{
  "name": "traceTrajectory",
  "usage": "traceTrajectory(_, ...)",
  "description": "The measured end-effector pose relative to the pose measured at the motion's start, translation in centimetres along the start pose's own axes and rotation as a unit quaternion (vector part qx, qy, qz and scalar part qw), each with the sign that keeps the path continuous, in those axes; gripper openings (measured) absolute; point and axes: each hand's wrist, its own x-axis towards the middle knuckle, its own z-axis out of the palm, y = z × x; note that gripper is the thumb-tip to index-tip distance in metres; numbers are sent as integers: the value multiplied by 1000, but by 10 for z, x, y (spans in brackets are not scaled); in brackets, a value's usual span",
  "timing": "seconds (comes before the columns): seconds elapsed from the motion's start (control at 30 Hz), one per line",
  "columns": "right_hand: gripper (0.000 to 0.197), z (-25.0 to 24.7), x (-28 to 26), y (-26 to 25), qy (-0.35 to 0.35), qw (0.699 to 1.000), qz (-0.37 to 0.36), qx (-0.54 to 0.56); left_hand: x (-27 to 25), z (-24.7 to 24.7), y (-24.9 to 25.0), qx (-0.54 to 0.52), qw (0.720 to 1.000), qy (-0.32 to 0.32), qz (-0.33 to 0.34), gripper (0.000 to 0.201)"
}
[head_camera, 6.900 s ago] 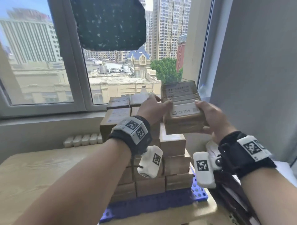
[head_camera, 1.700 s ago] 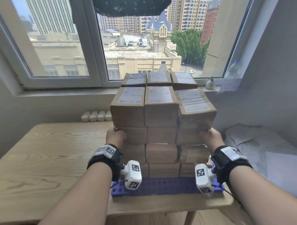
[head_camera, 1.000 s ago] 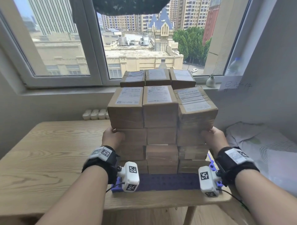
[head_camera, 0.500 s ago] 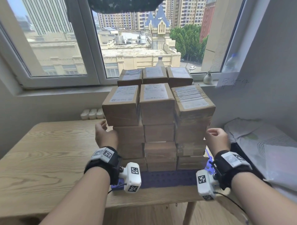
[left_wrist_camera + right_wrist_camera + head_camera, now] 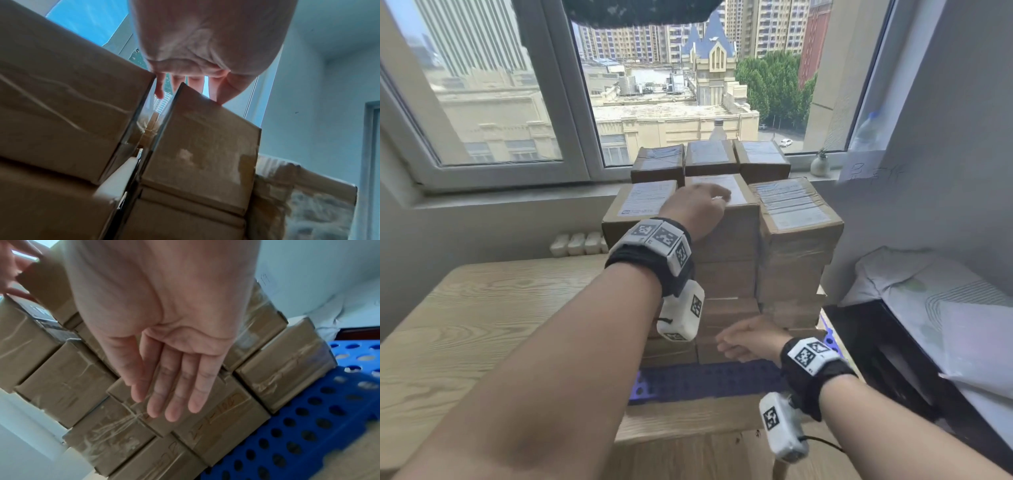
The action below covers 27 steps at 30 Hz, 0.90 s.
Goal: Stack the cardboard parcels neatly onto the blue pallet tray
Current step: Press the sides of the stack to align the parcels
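Observation:
Brown cardboard parcels (image 5: 791, 240) stand in a tall stack, three wide, on the blue pallet tray (image 5: 705, 380) at the table's right end. My left hand (image 5: 698, 205) lies palm down on the front top middle parcel (image 5: 732, 233). In the left wrist view its fingers (image 5: 160, 91) reach over that parcel's top edge (image 5: 205, 129). My right hand (image 5: 748, 339) is low in front of the stack. Its fingers (image 5: 174, 394) are straight and together, close to the taped fronts of the lower parcels (image 5: 115, 434), above the perforated tray (image 5: 308, 418). Neither hand grips anything.
The tray sits near the front edge of the wooden table (image 5: 465, 325). A window (image 5: 482, 85) and its sill with a small vase (image 5: 819, 165) lie behind the stack. A row of white blocks (image 5: 577, 244) stands at the wall. Bedding (image 5: 928, 284) lies at the right.
Both hands left the sides of the stack. The left hand rose onto the top middle parcel. The right hand dropped and moved in front of the lower rows.

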Motion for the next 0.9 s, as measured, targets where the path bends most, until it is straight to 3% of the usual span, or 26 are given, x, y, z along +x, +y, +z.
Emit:
traceTrajectory(0.2,27,13,15,5,56,996,-11,61,-2,-6,-4,-3,1000,6,11,36)
traceTrajectory(0.9,28,11,35,-2,72,994,-14,87,7,-13,-13,8,1000,-18,11,34)
